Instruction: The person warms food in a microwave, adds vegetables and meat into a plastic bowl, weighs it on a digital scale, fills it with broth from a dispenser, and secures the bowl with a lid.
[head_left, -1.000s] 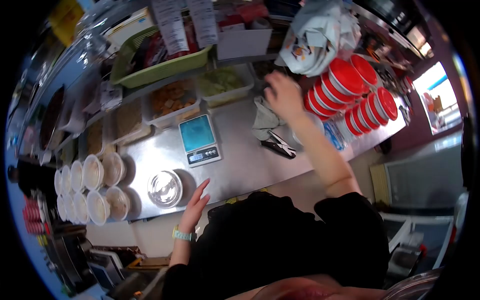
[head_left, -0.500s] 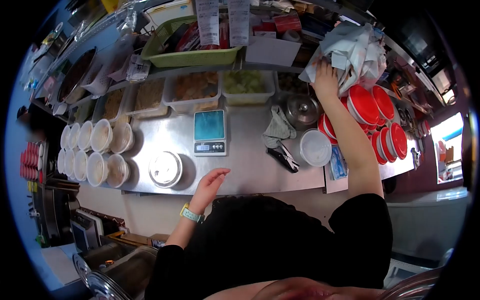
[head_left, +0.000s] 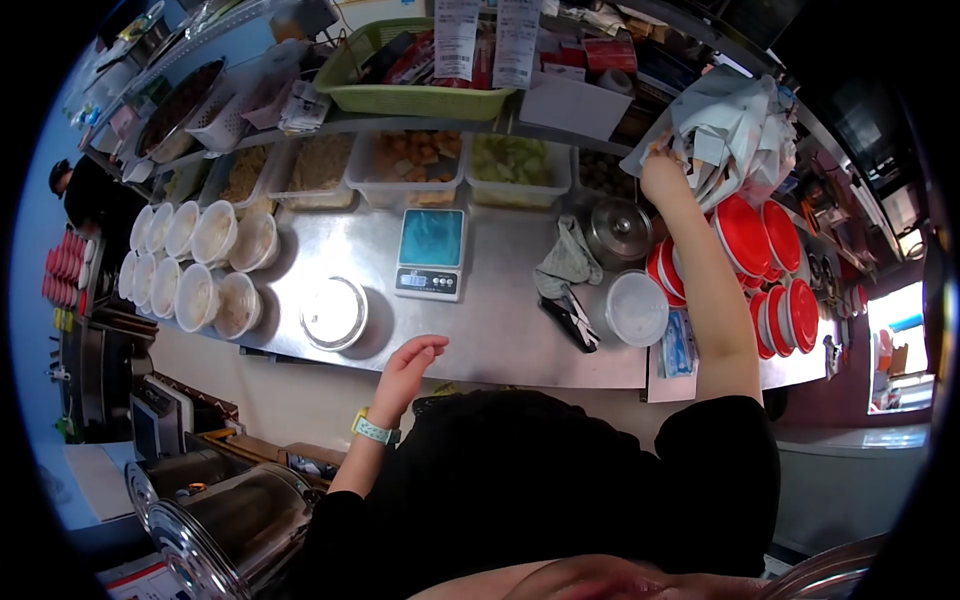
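My right hand (head_left: 661, 178) reaches to the far right of the counter, its fingers curled at the edge of a heap of crumpled pale plastic bags (head_left: 735, 125). Part of the fingers is hidden. My left hand (head_left: 407, 366), with a watch on its wrist, hovers by the counter's front edge, fingers loosely extended and nothing in them. Closest to it are a round container (head_left: 334, 313) with a shiny top and a digital kitchen scale (head_left: 432, 240) with a blue platform. Below my right forearm stand red-lidded tubs (head_left: 741, 236) and a clear plastic lid (head_left: 637, 308).
Several filled plastic bowls (head_left: 213, 232) are stacked sideways at the left. Ingredient tubs (head_left: 518, 165) line the back beneath a shelf with a green basket (head_left: 415, 99). A grey cloth (head_left: 568, 256), black-handled tool (head_left: 570, 322) and lidded metal pot (head_left: 617, 232) sit right of centre. A person (head_left: 90, 195) stands far left.
The view has shifted, so the counter appears tilted. My right hand's fingers, spread over the plastic bags before, are now curled in at their edge. My left hand stays nearly still.
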